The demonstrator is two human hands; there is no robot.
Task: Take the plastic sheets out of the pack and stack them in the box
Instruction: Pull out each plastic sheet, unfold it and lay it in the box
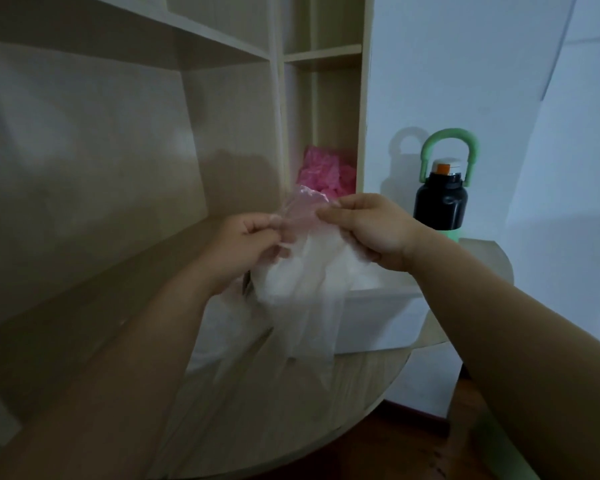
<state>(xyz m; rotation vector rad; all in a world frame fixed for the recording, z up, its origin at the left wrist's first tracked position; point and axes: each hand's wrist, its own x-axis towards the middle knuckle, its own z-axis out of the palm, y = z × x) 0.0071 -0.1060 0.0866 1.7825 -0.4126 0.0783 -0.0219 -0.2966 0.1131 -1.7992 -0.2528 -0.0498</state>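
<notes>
A thin translucent plastic sheet, pinkish at its top edge, hangs in front of me over the desk. My left hand pinches its upper left corner. My right hand pinches the upper right corner, a short way from the left. The sheet drapes down in front of a white box that stands on the desk and holds white sheets. A white pack lies on the desk below my left hand, partly hidden by my forearm and the sheet.
A pile of pink plastic sits in a narrow shelf compartment behind my hands. A black bottle with a green handle stands at the right by the wall. The wooden desk has a rounded front edge; shelving rises at the left.
</notes>
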